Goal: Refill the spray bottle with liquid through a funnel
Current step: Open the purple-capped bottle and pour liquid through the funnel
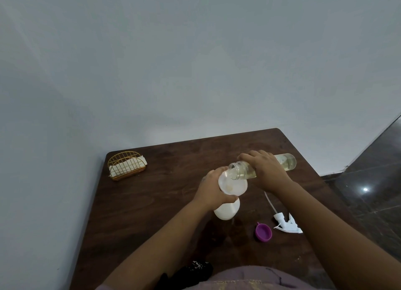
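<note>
A white spray bottle [226, 210] stands on the dark wooden table [152, 203] with a white funnel [233, 185] in its neck. My left hand [211, 186] grips the funnel and the bottle's neck from the left. My right hand [263, 170] holds a clear bottle [286, 161] of pale yellow liquid, tipped almost level, its open mouth over the funnel's rim. A little yellowish liquid lies in the funnel. The white spray head [286, 223] with its dip tube lies on the table to the right, beside a purple cap [263, 232].
A gold wire holder [127, 166] with white napkins sits at the table's far left corner. A dark cloth object [195, 268] lies at the near edge. The table ends close to the wall behind and drops to a dark tiled floor [373, 181] on the right.
</note>
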Motion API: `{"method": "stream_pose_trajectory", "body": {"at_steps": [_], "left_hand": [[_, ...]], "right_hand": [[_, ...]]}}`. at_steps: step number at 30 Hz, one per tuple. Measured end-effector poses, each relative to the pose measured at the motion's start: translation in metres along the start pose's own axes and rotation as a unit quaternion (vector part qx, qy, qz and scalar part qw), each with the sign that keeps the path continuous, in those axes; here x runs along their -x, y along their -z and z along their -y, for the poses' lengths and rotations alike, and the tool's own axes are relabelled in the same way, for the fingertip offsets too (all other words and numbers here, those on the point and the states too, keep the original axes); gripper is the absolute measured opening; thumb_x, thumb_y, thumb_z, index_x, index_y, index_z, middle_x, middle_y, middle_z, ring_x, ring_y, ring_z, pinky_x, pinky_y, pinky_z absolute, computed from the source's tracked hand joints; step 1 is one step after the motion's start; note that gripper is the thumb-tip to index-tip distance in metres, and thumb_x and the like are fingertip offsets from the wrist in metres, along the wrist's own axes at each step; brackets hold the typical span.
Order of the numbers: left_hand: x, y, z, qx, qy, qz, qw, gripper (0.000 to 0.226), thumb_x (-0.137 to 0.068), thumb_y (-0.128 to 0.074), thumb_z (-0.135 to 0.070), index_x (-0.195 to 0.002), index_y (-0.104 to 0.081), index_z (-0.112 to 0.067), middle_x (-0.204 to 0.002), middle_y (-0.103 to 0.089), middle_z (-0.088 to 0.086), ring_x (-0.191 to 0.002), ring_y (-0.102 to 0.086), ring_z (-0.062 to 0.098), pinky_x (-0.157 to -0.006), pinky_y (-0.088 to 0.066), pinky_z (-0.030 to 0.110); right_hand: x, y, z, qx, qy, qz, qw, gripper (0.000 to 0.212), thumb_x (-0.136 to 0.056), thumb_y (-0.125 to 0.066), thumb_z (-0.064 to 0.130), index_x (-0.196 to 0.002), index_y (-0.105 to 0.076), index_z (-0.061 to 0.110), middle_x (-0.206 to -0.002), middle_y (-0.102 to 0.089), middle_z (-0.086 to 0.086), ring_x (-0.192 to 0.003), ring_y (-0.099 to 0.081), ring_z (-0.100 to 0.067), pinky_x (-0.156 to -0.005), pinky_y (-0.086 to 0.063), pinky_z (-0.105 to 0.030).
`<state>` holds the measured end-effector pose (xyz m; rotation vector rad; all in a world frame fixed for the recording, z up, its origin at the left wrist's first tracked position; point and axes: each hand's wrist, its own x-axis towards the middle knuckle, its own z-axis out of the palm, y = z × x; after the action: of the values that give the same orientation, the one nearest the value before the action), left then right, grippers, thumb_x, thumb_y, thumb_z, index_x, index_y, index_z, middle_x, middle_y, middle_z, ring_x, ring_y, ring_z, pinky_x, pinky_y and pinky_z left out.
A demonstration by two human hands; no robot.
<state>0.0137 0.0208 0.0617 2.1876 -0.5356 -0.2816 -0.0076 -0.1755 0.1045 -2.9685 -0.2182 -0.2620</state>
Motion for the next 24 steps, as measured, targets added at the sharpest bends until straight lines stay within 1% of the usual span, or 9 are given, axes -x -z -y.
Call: {"method": "stream_pose_trajectory", "body": {"at_steps": [4,13,19,24], "left_hand": [[0.0001,-0.0007,-0.0006,-0.001,0.003,0.001,1.0,0.084,-0.06,-0.086,-0.042,-0.134,-0.049,-0.033,-0.125,-0.058,-0.008,-0.111,-0.054,0.013,-0.093,-0.052,0.039],[-0.0005,0.0003,-0.001,-0.001,0.005,0.003,1.0,0.083,-0.062,-0.086,-0.04,-0.135,-0.049,-0.032,-0.126,-0.058,-0.007,-0.112,-0.054,0.014,-0.094,-0.052,0.039],[-0.0001,-0.0004,-0.0012,-0.003,0.004,0.002,1.0,0.082,-0.062,-0.086,-0.039,-0.135,-0.049,-0.031,-0.127,-0.058,-0.007,-0.111,-0.054,0.014,-0.094,-0.052,0.038],[0.0,0.0002,-0.0023,-0.006,0.001,0.0,1.0,0.08,-0.064,-0.087,-0.038,-0.134,-0.049,-0.03,-0.128,-0.058,-0.007,-0.112,-0.054,0.013,-0.095,-0.051,0.037]], "right_hand": [[-0.0004,0.001,0.0006,-0.01,-0.001,-0.001,1.0,0.039,-0.079,-0.067,0.016,-0.112,-0.055,0.033,-0.097,-0.059,0.008,-0.09,-0.051,-0.018,-0.083,-0.038,-0.032],[-0.0005,0.001,0.0002,-0.007,0.002,-0.003,1.0,0.04,-0.079,-0.066,0.015,-0.114,-0.055,0.033,-0.099,-0.06,0.008,-0.092,-0.051,-0.018,-0.083,-0.038,-0.032],[-0.0001,0.002,0.0017,-0.011,-0.001,-0.004,1.0,0.039,-0.082,-0.061,0.012,-0.115,-0.056,0.032,-0.098,-0.059,0.008,-0.091,-0.05,-0.018,-0.084,-0.038,-0.032],[0.0003,0.0013,0.0028,-0.015,0.001,-0.004,1.0,0.04,-0.081,-0.064,0.012,-0.114,-0.056,0.032,-0.1,-0.059,0.008,-0.093,-0.051,-0.018,-0.086,-0.039,-0.033]]}}
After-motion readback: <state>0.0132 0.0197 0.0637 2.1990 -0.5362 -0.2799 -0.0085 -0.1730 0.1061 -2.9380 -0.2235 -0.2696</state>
